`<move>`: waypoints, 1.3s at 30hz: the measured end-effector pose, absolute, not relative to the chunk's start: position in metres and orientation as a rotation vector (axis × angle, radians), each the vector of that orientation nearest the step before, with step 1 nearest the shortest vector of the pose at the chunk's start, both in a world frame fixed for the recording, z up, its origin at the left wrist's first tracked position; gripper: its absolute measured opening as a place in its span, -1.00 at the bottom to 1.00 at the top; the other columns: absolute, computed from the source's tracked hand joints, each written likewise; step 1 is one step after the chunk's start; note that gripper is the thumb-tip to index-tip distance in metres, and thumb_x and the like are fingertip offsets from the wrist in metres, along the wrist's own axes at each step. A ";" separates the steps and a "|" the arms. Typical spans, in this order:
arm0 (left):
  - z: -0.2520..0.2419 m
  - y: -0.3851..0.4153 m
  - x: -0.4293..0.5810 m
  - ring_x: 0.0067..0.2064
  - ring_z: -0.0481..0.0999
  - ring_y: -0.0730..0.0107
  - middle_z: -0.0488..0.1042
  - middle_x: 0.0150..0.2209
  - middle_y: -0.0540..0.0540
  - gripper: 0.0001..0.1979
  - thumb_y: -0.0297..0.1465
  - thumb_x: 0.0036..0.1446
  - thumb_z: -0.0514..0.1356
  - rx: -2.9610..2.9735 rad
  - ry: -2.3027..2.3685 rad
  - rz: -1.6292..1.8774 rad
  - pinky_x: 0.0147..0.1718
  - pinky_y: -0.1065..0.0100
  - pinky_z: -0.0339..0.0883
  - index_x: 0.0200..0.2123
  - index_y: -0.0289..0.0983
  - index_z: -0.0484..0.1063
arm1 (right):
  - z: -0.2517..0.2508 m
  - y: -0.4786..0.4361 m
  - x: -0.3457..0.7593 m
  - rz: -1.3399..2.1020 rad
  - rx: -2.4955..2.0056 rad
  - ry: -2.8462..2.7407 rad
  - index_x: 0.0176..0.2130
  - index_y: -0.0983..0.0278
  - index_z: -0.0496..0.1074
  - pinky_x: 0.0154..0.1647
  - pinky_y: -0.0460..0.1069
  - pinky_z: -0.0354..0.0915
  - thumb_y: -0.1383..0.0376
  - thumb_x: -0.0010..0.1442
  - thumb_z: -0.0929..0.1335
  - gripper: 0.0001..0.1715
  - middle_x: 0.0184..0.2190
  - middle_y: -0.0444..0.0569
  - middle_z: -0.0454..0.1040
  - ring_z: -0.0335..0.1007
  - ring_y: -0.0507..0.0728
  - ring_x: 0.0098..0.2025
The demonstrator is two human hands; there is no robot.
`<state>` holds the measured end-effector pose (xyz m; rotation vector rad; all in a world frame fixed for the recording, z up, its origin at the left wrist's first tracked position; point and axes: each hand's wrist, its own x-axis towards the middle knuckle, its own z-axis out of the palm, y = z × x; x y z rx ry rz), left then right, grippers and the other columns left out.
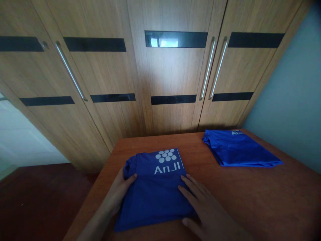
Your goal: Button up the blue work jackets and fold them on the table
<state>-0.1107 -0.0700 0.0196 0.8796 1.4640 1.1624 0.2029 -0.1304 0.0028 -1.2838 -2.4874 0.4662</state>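
A folded blue T-shirt (155,197) lies on the wooden table in front of me. White letters and a cluster of white dots are printed near its far edge. My left hand (118,190) grips the shirt's left side, thumb on top of the cloth; its other fingers are mostly hidden beside or beneath the fold. On the right side, my right hand (200,201) rests with spread fingers, its fingertips touching the shirt's edge.
A second folded blue shirt (240,150) lies at the table's back right, near the blue-grey wall (291,100). Behind the table (195,150) stands a wooden wardrobe (170,73) with long metal handles. Dark red floor (42,201) shows at the left, below a white door (22,134).
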 end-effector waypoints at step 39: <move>-0.015 -0.034 -0.105 0.36 -0.07 -0.04 -0.03 0.37 -0.15 -0.35 -0.01 0.21 0.00 2.701 1.773 0.384 0.25 -0.12 -0.24 0.32 -0.06 0.02 | -0.011 -0.024 0.121 0.173 -1.408 -2.433 0.30 0.24 0.08 0.33 0.29 -0.36 -0.11 0.26 0.16 -0.21 0.37 0.11 -0.08 -0.30 0.31 0.39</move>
